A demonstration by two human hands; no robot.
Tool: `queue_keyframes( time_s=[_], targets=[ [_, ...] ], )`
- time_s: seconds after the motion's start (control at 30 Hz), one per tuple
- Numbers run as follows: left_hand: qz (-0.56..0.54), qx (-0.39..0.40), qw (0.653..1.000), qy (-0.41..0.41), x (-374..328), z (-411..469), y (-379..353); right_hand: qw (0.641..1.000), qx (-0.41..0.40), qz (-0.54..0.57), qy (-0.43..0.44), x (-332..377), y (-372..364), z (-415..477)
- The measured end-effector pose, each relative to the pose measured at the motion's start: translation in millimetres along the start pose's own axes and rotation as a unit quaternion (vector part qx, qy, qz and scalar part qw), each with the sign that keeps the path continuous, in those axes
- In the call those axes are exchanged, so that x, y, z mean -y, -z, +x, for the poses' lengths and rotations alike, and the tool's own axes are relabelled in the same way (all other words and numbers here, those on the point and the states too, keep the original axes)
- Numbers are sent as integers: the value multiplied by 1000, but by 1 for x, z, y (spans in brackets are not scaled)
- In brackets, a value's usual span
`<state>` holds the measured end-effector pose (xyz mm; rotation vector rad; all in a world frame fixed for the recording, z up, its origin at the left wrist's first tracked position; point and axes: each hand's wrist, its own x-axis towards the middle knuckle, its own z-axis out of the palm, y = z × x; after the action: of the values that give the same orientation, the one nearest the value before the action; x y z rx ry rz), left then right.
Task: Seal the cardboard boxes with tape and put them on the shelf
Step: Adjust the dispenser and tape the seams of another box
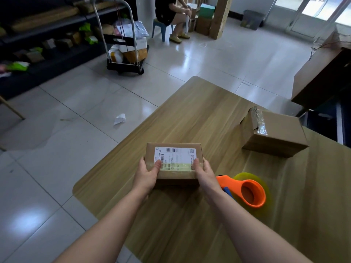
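A small cardboard box (176, 175) with a white shipping label and a strip of clear tape across its top sits near the table's left front. My left hand (147, 172) grips its left end, thumb on top. My right hand (204, 172) grips its right end the same way. An orange tape dispenser (250, 192) with a yellowish tape roll lies on the wooden table (199, 114) just right of my right wrist. A larger cardboard box (275, 135) with crumpled tape on one end stands at the table's right. The dark shelf (47, 27) with parcels runs along the far left.
A hand trolley (127, 52) loaded with parcels stands on the tiled floor beyond the table. A person sits on a blue stool (161, 29) at the back. A scrap of paper (120, 118) lies on the floor. A dark desk (322, 76) stands to the right.
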<state>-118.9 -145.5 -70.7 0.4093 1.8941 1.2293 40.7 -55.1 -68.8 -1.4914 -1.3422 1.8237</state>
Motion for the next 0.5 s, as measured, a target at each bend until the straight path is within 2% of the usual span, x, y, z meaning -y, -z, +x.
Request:
queue_keyframes(
  time_s=[0.07,0.23,0.5],
  targets=[
    [9,-13,1000,17,0,0,0,999,-9,27,-23,0,0,-2],
    [8,-28,1000,9,2,-1,-4,999,-38,33,-14,-5,-5,-2],
    [-25,-15,998,53,0,2,0,994,-19,87,-64,-2,0,-6]
  ],
)
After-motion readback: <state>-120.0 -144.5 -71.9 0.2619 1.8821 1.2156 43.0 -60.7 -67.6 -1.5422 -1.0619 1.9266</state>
